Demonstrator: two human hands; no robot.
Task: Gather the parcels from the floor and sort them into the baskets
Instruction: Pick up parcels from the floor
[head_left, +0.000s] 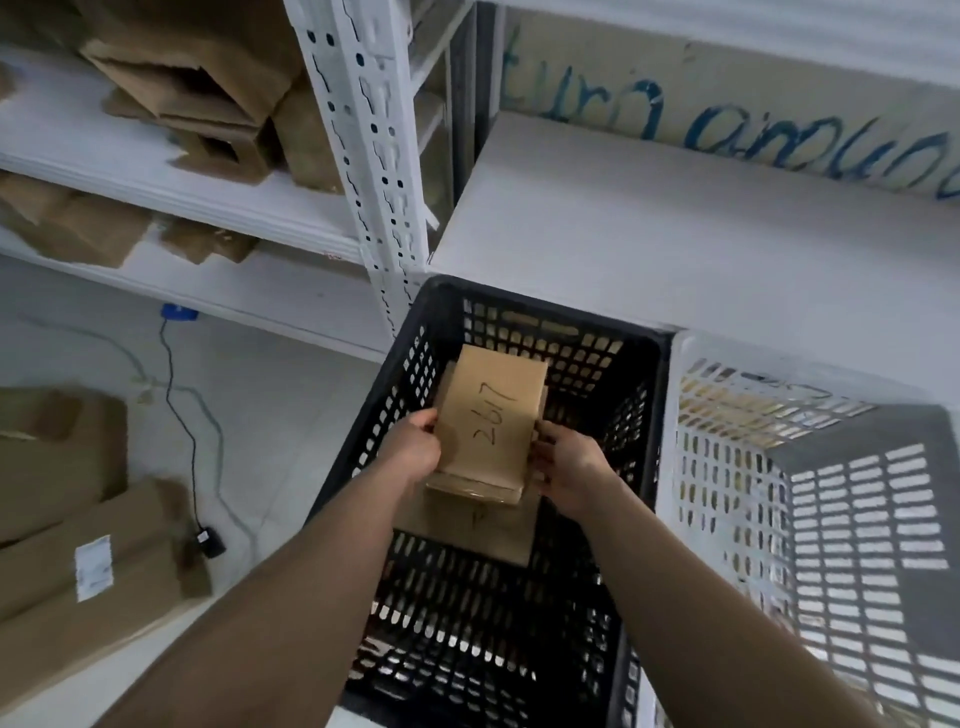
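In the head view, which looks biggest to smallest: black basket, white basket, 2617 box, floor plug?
1. The black basket and white basket look alike; the white one is cut off, so I won't rank them.
2. The 2617 box, though it's nearer the camera.
3. The plug.

Left hand (413, 449), right hand (571, 470), both bare

The parcel (491, 421) I grip between my left hand (413, 447) and right hand (569, 467) bears "2617", handwritten in dark pen. Blue painted letters on the wall (597, 62) read "turn aroun", cut off at the edge. The white label (93, 566) on a floor carton (52, 467) is too blurred to read.
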